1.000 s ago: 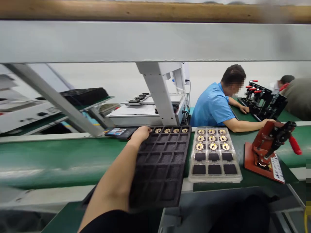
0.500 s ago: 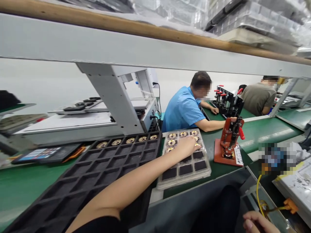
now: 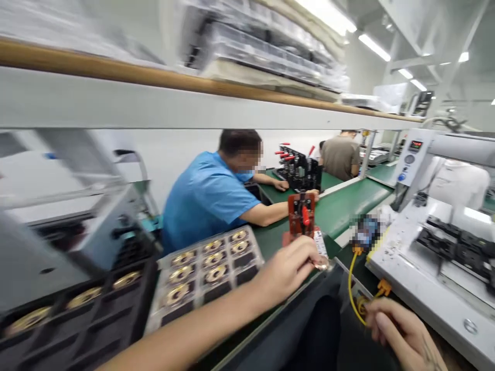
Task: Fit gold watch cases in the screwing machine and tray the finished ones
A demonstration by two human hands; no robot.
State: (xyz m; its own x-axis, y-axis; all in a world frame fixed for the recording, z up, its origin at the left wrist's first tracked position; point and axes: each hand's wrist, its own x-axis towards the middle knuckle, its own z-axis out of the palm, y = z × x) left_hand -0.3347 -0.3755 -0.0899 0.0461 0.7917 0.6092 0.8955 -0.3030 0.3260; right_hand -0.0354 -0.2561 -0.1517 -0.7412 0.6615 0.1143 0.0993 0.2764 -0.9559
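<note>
A small shiny gold ring-shaped part (image 3: 320, 264) is pinched between the fingertips of my left hand (image 3: 288, 265), just in front of the red-brown toggle clamp fixture (image 3: 296, 214). Behind that wrist lies a clear compartment tray (image 3: 154, 309) with several gold rings (image 3: 214, 273) in its black-lined pockets. My right hand (image 3: 402, 324) hovers at the lower right near a yellow cable (image 3: 351, 281). Its fingers are loosely bent and somewhat apart, with nothing visible in them.
At left is a black compartment tray (image 3: 112, 319) with gold rings in its far row. A co-worker in a blue shirt (image 3: 209, 201) sits across the green bench beside black clamp fixtures (image 3: 297, 167). A white machine (image 3: 436, 283) stands at right; a shelf beam (image 3: 174, 105) crosses overhead.
My left hand has moved from over the clear tray to the front of the red-brown fixture, a gold ring now showing in its fingertips. The view has swung right; more of my right hand shows.
</note>
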